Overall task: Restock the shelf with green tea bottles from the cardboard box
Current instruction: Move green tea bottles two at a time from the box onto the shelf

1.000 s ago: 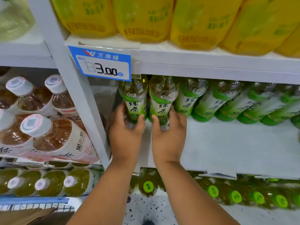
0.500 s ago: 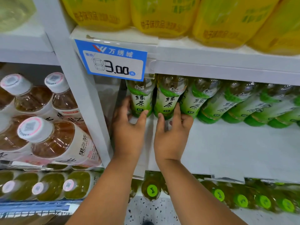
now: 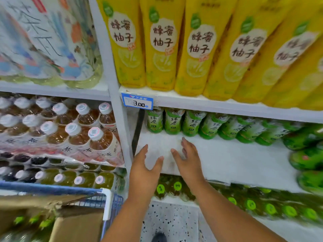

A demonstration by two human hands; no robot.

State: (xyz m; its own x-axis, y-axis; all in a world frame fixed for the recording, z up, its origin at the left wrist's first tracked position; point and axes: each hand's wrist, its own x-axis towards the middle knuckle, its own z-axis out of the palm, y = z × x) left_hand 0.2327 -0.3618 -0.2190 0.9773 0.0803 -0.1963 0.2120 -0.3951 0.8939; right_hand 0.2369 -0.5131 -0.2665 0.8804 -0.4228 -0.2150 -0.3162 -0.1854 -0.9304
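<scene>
In the head view, we have let go of the two green tea bottles (image 3: 163,122) at centre frame; a second ago our hands gripped them, now both stand at the back of the shelf (image 3: 227,159). Left hand (image 3: 145,169) and right hand (image 3: 186,158) hover released, fingers spread, empty. The cardboard box (image 3: 73,222), lower left, probably supplies our next pair.

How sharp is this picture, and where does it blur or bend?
Head view: the yellow-labelled bottles and blue price tag read fairly clearly; the brown cardboard box and right-edge green tea bottles smear with motion blur; wide-angle bends the white shelf.
</scene>
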